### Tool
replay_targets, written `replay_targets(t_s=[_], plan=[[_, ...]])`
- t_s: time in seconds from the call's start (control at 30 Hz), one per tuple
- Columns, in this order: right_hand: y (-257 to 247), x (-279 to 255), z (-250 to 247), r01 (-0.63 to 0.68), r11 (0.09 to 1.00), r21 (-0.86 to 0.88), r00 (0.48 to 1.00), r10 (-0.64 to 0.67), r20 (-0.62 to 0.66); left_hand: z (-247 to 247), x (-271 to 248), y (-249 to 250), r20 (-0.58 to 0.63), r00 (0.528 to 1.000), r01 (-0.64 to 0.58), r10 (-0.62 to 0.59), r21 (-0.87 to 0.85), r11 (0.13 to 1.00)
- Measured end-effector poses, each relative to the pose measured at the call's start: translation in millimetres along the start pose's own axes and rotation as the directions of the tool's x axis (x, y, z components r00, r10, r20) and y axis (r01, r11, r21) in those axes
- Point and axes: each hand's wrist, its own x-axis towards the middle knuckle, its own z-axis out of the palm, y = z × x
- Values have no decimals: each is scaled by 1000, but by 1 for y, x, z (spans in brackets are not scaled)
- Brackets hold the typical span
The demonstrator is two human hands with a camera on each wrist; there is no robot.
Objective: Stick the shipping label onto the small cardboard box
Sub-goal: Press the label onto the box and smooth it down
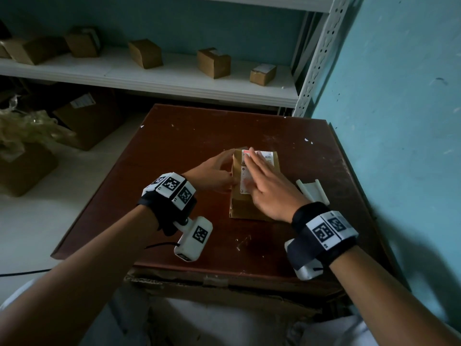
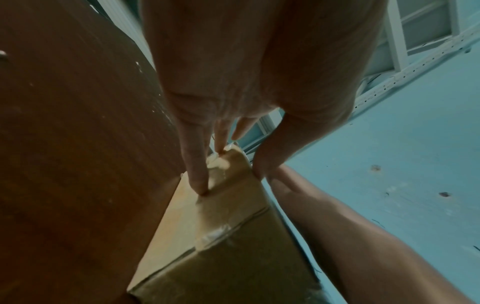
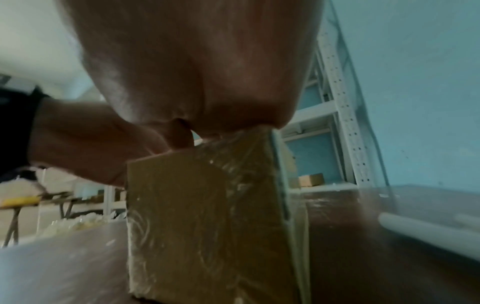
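Note:
A small brown cardboard box [image 1: 243,211] lies on the dark red-brown table [image 1: 199,136], a little right of its middle. A white shipping label [image 1: 268,156] lies on the box's top face. My right hand [image 1: 267,191] rests flat on the label, fingers straight and pointing away from me, and covers most of it. My left hand [image 1: 214,171] braces the box's left side with straight fingers [image 2: 197,174], the thumb at the top edge. The left wrist view shows the box [image 2: 207,226] from its side. In the right wrist view my palm [image 3: 194,72] presses on the taped box [image 3: 194,216].
A curled white backing strip [image 1: 311,193] lies on the table just right of the box. A white shelf [image 1: 149,78] behind the table carries several small boxes. A blue wall [image 1: 399,121] runs close along the right. Larger cartons [image 1: 87,118] stand on the floor at left.

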Motion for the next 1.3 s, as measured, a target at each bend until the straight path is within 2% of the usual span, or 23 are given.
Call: replay_targets(t_s=[0.1,0.27,0.6,0.8,1.3], plan=[[-2,4,2,-10,992,-125,1000,13,22,5,2,0,5,1000,0,0,-15,1000],[-4,12,-2,-56,984,-171,997,65,47,4,4,-3,24,1000,2,-2,1,1000],[0,39,7,-104,965,-242,994,106,-8,7,3,-1,12,999,-34,34,29,999],[-2,49,5,-136,963,-231,990,137,-10,7,2,-1,14,998,-59,58,68,996],[3,63,-5,-224,963,-152,974,224,-18,9,-3,4,5,1000,-18,18,22,1000]])
